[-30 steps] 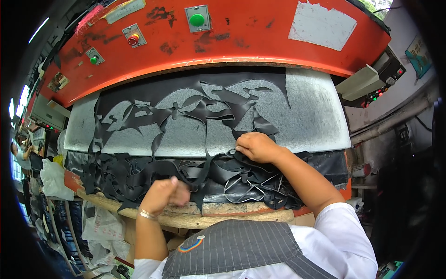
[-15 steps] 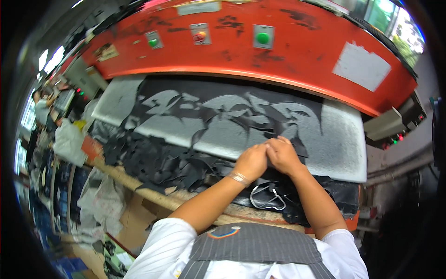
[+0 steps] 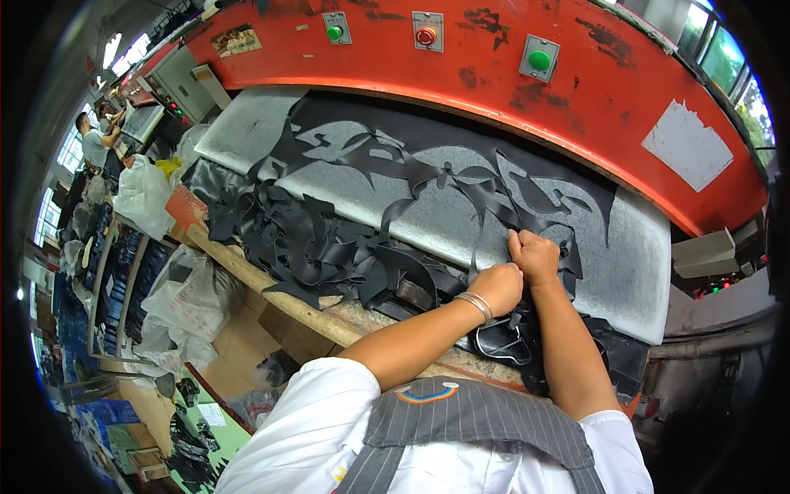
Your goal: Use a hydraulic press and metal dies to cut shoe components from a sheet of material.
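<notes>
A black leather-like sheet (image 3: 362, 154) with curved shapes cut out of it lies on a white-and-grey cutting board (image 3: 638, 255). Its thin strips run taut to my right hand (image 3: 536, 257), which is closed around them at the board's front edge. My left hand (image 3: 496, 290), with bangles at the wrist, is a closed fist just nearer to me and touching the right. Black material shows below it; most of its grip is hidden under the fingers. Under my forearms lies a bent metal cutting die (image 3: 504, 344), partly covered by black scraps.
A red press beam (image 3: 485, 90) with buttons spans the far side of the board. Black offcuts (image 3: 321, 243) pile along the front left, above a worn ledge (image 3: 329, 325). Plastic bags (image 3: 144, 196) hang at the left. Another person (image 3: 97, 140) stands far left.
The view has turned, so the press and board sit farther right and higher. My hands have shifted from side by side to left nearer, right farther, and the sheet's strips look more stretched.
</notes>
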### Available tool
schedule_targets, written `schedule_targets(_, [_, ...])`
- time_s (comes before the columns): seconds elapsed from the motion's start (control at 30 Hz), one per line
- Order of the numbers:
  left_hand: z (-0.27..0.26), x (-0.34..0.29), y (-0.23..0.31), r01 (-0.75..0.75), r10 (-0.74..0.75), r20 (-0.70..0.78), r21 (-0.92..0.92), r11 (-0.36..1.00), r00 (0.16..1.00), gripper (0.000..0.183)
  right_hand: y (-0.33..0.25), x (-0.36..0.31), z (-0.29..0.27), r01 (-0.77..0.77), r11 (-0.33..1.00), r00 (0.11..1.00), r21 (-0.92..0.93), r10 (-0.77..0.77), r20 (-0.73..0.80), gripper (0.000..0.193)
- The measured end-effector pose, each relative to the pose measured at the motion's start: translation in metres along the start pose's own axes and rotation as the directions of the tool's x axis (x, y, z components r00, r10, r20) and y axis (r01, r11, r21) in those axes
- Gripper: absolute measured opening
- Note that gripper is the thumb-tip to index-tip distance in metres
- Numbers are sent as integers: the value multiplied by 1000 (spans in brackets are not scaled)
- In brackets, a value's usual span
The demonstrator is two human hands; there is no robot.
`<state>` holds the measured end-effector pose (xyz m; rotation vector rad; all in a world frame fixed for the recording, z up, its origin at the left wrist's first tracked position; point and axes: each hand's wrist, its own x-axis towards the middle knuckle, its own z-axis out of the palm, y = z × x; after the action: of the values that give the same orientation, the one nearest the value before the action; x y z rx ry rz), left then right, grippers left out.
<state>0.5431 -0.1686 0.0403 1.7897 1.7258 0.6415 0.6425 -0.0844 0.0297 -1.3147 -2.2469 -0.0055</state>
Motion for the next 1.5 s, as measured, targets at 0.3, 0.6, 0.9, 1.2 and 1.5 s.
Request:
schedule_targets(0.3, [-59,-70,61,-369,470,55,-542,755,881,22,10,11,1,40,985,999,-170,-41,-1,36])
schedule_targets(0.6, [-151,-148,-39,223,-113,198,-933,283,974,18,-60,20,-47,200,869,968,452,-246,45,26])
schedule_targets(0.9, [-188,-171,-78,173,45,350,-566,806,936,22,-187,-3,-83,21,530,530,848,-725,440,36])
schedule_targets(1.2, [-263,-221,-134,51,210,481,-475,878,851,21,-279,-37,-62,-593,565,182,573,-599,780,48])
schedule_targets(1.5, [-396,-320,-284,552,-496,266,-553,624,827,23,-194,-47,-101,-874,321,392,365,23,920,47])
